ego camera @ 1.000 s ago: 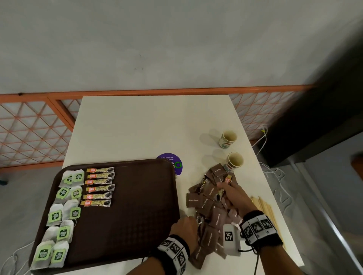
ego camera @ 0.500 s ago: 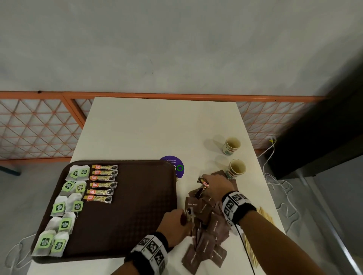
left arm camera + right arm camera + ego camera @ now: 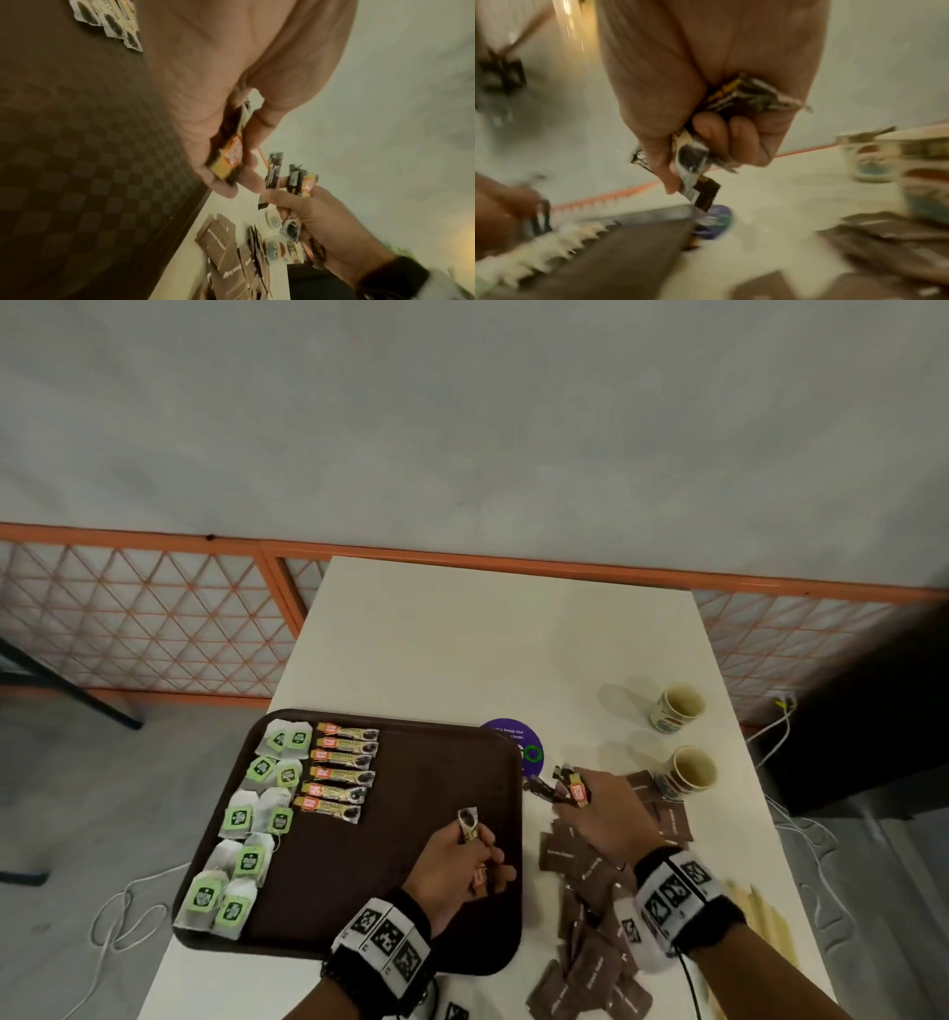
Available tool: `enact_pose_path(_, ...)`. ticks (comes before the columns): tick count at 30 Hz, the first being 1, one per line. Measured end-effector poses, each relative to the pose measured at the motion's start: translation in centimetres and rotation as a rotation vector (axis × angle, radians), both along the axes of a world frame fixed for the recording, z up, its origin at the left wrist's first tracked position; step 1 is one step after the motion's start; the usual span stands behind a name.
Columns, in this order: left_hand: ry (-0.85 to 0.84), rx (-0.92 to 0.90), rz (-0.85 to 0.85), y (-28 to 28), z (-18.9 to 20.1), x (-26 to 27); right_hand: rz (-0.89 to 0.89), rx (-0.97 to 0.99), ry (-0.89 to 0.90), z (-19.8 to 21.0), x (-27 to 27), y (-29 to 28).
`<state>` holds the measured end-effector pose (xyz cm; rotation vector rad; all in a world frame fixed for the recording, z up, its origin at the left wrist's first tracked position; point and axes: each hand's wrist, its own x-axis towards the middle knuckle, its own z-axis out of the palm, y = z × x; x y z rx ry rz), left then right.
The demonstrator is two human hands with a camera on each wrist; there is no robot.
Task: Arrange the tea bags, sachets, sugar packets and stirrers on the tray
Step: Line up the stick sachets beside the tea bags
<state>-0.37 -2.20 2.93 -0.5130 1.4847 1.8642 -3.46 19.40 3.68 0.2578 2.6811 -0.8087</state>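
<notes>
A second earlier both my hands were down in the heap of brown sugar packets (image 3: 583,865) on the surface (image 3: 462,649); by this moment they had come up out of it with coffee sachets. My left hand (image 3: 457,862) had moved over the brown tray (image 3: 411,942), above its bare right part, fingers curled round a single sachet (image 3: 467,823) whose end stuck up past my knuckles. My right hand (image 3: 606,809) had lifted toward the tray's far right corner, just beside the purple sticker (image 3: 513,737), and was closed on a small bunch of sachets (image 3: 567,785) fanned out between the fingers. On the tray the tea bags (image 3: 257,809) lay in pairs down the left edge, and six sachets (image 3: 341,770) lay in a neat column next to them. To my mind that meant the stray sachets had been fished out of the sugar and the sachet column was about to grow. The sugar packets lay off the tray, loose on the surface near the two paper cups (image 3: 688,737), and the wooden stirrers (image 3: 760,922) sat by my right wrist, so most of the arranging was not yet done.
</notes>
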Motion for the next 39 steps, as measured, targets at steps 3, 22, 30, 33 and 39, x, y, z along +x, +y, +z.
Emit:
enact_pose_path(3, 0.05, -0.044, 0.044, -0.8, 0.2, -0.7, -0.124, -0.27, -0.043, 1.3, 2.0, -4.8)
enact_pose_path(22, -0.127, 0.315, 0.218, -19.6, -0.5, -2.1, -0.274, -0.563, -0.148, 1.8, 2.4, -23.3)
enact_pose_path(30, -0.096, 0.559, 0.067, -23.7, -1.9, -2.2, -0.383, -0.88, -0.224, 2.0, 3.0, -28.7)
enact_pose_path(33, -0.084, 0.378, 0.042, -25.1, -2.8, -2.4, -0.408, -0.738, -0.202, 0.4, 3.1, -28.7)
enact_pose_path(39, 0.153, -0.274, -0.351, -27.5, -3.1, -2.6, -0.092, -0.484, -0.257, 0.0, 2.9, -26.9)
